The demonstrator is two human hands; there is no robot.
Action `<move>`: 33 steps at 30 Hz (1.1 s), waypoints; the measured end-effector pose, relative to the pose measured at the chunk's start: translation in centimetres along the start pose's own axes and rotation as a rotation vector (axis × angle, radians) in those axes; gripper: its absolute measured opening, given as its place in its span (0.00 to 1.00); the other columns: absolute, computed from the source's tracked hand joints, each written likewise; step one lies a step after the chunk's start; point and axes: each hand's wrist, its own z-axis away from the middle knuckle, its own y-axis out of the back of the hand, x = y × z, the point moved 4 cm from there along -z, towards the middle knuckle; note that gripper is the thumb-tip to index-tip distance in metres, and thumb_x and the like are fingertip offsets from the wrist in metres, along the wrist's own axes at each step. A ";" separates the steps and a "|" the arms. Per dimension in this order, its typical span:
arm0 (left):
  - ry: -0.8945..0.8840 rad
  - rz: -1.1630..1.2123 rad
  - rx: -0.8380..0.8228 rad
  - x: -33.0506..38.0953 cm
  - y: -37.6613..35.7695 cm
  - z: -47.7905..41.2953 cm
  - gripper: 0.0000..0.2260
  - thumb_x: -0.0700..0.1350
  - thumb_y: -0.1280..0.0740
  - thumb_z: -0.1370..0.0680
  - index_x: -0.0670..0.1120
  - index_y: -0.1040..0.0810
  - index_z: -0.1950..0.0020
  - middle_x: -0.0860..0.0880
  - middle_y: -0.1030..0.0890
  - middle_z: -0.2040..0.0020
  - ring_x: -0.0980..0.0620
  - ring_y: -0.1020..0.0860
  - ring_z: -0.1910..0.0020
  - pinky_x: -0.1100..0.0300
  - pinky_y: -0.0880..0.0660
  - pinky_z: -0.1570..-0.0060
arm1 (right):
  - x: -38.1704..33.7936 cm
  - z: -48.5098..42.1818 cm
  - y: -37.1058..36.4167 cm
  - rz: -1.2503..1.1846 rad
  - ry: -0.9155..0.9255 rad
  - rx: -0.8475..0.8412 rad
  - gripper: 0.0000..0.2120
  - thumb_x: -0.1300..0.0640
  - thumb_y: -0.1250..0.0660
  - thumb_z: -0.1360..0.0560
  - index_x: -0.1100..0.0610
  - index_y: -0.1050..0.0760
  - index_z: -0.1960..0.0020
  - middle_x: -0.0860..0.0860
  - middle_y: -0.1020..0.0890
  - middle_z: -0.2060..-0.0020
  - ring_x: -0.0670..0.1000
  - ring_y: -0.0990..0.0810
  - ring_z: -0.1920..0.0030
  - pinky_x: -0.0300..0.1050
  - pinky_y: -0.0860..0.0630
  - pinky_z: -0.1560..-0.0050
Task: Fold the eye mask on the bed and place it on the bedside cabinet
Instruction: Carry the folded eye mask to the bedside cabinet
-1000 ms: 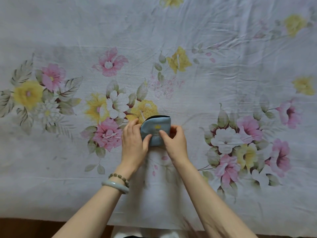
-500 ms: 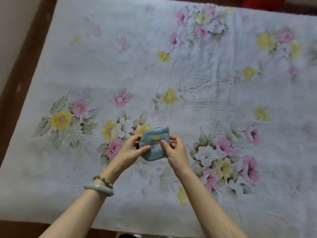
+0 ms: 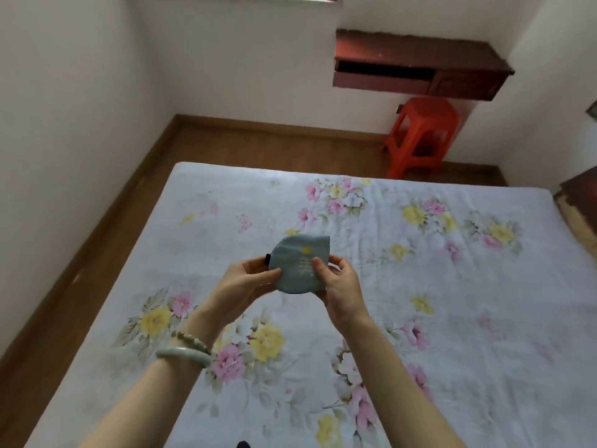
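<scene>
The eye mask [image 3: 298, 260] is light blue with a small yellow mark and a dark edge, folded in half. It is held up in the air above the bed [image 3: 452, 318], which wears a white sheet with pink and yellow flowers. My left hand [image 3: 245, 282] pinches its left side, thumb on the front. My right hand [image 3: 339, 286] grips its right side, thumb across the front. A dark brown piece of furniture [image 3: 578, 189], perhaps the bedside cabinet, shows at the far right edge.
A red plastic stool [image 3: 420, 134] stands on the wooden floor beyond the bed. Above it a dark red-brown shelf unit [image 3: 416, 64] hangs on the white wall. A strip of floor runs along the bed's left side, next to the left wall.
Both hands have lifted the folded mask off the sheet. The view has tilted up, so the far edge of the bed, the floor, the stool and the walls have come into sight.
</scene>
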 end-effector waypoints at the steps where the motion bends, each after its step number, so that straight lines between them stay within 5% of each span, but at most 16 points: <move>1: -0.004 0.011 -0.002 1.2 -0.6 0.3 0.11 0.32 0.35 0.25 0.36 0.22 0.43 0.42 0.16 0.50 0.45 0.17 0.52 0.59 0.20 0.54 | -1.4 0.6 -0.3 -0.011 0.013 0.001 0.10 0.61 0.35 0.24 0.61 0.32 0.44 0.56 0.22 0.52 0.52 0.20 0.55 0.47 0.19 0.59; 8: 0.015 0.050 -0.167 6.5 -4.3 2.4 0.09 0.38 0.35 0.24 0.38 0.21 0.46 0.43 0.15 0.51 0.45 0.17 0.50 0.60 0.20 0.56 | -8.0 6.3 -0.4 0.034 0.120 0.009 0.17 0.62 0.33 0.26 0.61 0.33 0.39 0.61 0.23 0.44 0.54 0.20 0.50 0.45 0.18 0.58; 14: 0.076 0.053 -0.340 7.2 -8.0 5.1 0.16 0.43 0.32 0.29 0.35 0.22 0.45 0.41 0.15 0.52 0.45 0.16 0.52 0.60 0.20 0.58 | -9.6 13.9 1.4 0.034 0.251 0.115 0.18 0.65 0.32 0.28 0.60 0.33 0.41 0.60 0.22 0.47 0.56 0.19 0.49 0.46 0.19 0.53; 29: 0.300 -0.204 -1.003 -2.1 -29.8 21.2 0.06 0.36 0.37 0.24 0.37 0.21 0.50 0.43 0.14 0.56 0.48 0.15 0.56 0.61 0.20 0.60 | -6.6 42.0 15.6 -0.159 0.517 0.853 0.14 0.67 0.30 0.30 0.58 0.28 0.47 0.56 0.19 0.55 0.52 0.17 0.57 0.40 0.20 0.63; 33: 0.369 -0.265 -1.149 -6.1 -35.5 27.0 0.07 0.36 0.37 0.23 0.35 0.22 0.49 0.43 0.14 0.56 0.47 0.16 0.55 0.61 0.20 0.58 | -4.6 49.3 19.8 -0.191 0.535 1.022 0.17 0.65 0.29 0.31 0.58 0.28 0.44 0.58 0.19 0.51 0.56 0.18 0.51 0.49 0.19 0.53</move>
